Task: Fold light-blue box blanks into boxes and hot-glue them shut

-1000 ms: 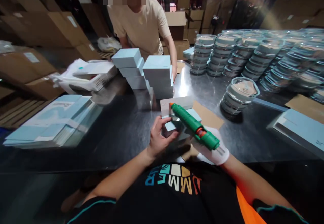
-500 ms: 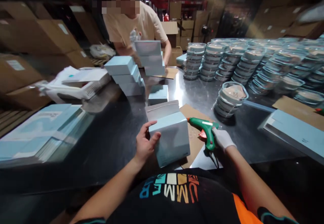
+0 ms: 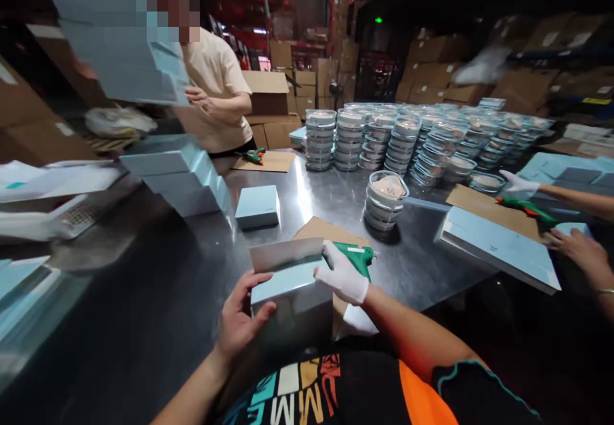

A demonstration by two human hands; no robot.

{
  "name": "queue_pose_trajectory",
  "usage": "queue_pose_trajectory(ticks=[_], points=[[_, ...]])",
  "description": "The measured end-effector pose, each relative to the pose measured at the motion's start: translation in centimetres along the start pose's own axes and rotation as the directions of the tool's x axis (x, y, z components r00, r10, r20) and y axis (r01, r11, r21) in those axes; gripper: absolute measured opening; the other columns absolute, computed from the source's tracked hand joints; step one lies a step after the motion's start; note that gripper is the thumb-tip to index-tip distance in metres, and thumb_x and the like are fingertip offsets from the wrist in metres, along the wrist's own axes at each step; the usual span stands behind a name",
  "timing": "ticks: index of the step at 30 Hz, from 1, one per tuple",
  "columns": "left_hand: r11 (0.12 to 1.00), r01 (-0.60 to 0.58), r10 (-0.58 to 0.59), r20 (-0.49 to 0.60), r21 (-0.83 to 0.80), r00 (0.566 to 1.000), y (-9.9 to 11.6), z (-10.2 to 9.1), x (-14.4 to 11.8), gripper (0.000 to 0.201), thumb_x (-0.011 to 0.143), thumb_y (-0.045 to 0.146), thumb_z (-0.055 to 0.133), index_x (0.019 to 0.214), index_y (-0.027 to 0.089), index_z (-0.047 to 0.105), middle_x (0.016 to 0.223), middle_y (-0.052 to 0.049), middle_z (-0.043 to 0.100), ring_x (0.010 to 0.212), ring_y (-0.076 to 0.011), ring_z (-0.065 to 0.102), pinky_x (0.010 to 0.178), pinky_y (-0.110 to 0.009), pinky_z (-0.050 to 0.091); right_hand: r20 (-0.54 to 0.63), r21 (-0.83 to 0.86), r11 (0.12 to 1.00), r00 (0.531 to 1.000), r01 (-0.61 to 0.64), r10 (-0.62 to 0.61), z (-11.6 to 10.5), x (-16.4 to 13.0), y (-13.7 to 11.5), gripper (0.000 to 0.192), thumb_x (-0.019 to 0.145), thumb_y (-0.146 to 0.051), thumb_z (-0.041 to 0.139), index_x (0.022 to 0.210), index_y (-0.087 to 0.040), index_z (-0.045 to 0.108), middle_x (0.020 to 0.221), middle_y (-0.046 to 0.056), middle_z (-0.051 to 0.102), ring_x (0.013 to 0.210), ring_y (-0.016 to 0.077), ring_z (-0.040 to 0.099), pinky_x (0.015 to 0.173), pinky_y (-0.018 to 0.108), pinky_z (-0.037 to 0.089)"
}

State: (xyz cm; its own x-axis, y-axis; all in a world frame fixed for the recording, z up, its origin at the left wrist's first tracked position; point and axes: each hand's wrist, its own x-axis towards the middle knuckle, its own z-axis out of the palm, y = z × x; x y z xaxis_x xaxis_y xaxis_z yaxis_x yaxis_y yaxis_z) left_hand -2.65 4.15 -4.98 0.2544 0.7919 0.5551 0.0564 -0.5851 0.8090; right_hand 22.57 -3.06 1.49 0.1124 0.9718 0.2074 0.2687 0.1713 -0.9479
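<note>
I hold a pale blue box (image 3: 292, 300) on the steel counter (image 3: 158, 297) right in front of me, its grey flap standing up at the back edge. My left hand (image 3: 240, 319) clasps the box's left side, thumb on the top face and fingers wrapped round the wall, so that grip is pinching the box. My right hand (image 3: 343, 278) (the one in the white glove) rests on the box's top right corner with fingers bent over the edge; whether it truly clamps the box I cannot tell. Just right of the box a green glue gun (image 3: 355, 257) lies on a sheet of brown cardboard (image 3: 316, 228), partly hidden behind my gloved hand. Beyond the box sits a single closed blue box (image 3: 258, 206), and further left of that a leaning stack of blue boxes (image 3: 177, 172). Behind and to the right of my box stand columns of clear lidded containers (image 3: 386, 198). Across the counter a person in a beige shirt (image 3: 215, 86) lifts flat blue sheets. At the far right, another worker's hands (image 3: 573, 249) are near a second glue gun (image 3: 525, 207).
</note>
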Motion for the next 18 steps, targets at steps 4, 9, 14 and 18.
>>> queue_pose_trajectory(ticks=[4,9,14,18], points=[[0.966,-0.157,0.146,-0.067,-0.205,0.987,0.5,-0.1,0.7,0.048,0.087,0.048,0.092,0.124,0.029,0.069,0.129,-0.011,0.077,0.125,-0.0315,0.077,0.102,-0.045,0.064,0.153,-0.091,0.952,0.949,0.293,-0.277,-1.7,-0.8,1.2,0.071,0.073,-0.055,0.097,0.131,-0.025,0.068,0.151,0.015,0.069,0.142,0.0374,0.066,0.121,0.054,0.053],[0.906,-0.368,0.408,0.197,-0.210,0.892,1.4,-1.7,3.5,0.033,0.095,0.041,0.086,0.127,0.032,0.081,0.121,-0.012,0.081,0.133,-0.0332,0.074,0.112,-0.053,0.063,0.316,-0.132,0.851,0.835,0.508,-0.450,-1.9,-1.6,1.6,0.043,0.103,-0.032,0.076,0.146,-0.030,0.070,0.177,0.016,0.047,0.164,0.0330,0.048,0.131,0.059,0.044],[0.878,-0.418,0.477,0.354,-0.232,0.804,1.8,-2.8,4.2,0.030,0.106,0.034,0.071,0.134,0.032,0.082,0.130,-0.013,0.085,0.136,-0.0324,0.075,0.114,-0.056,0.062,0.344,-0.094,0.824,0.795,0.559,-0.500,-1.2,-1.2,1.1,0.040,0.107,-0.023,0.068,0.144,-0.038,0.074,0.162,0.008,0.065,0.156,0.0277,0.056,0.132,0.058,0.043],[0.939,-0.310,0.344,0.361,-0.150,0.867,0.9,-3.0,3.8,0.035,0.105,0.051,0.072,0.128,0.029,0.084,0.134,-0.015,0.083,0.144,-0.0355,0.070,0.121,-0.061,0.057,0.188,-0.143,0.945,0.946,0.293,-0.265,0.4,-1.3,2.2,0.059,0.087,-0.041,0.087,0.142,-0.028,0.071,0.166,0.016,0.059,0.153,0.0384,0.058,0.125,0.060,0.051]])
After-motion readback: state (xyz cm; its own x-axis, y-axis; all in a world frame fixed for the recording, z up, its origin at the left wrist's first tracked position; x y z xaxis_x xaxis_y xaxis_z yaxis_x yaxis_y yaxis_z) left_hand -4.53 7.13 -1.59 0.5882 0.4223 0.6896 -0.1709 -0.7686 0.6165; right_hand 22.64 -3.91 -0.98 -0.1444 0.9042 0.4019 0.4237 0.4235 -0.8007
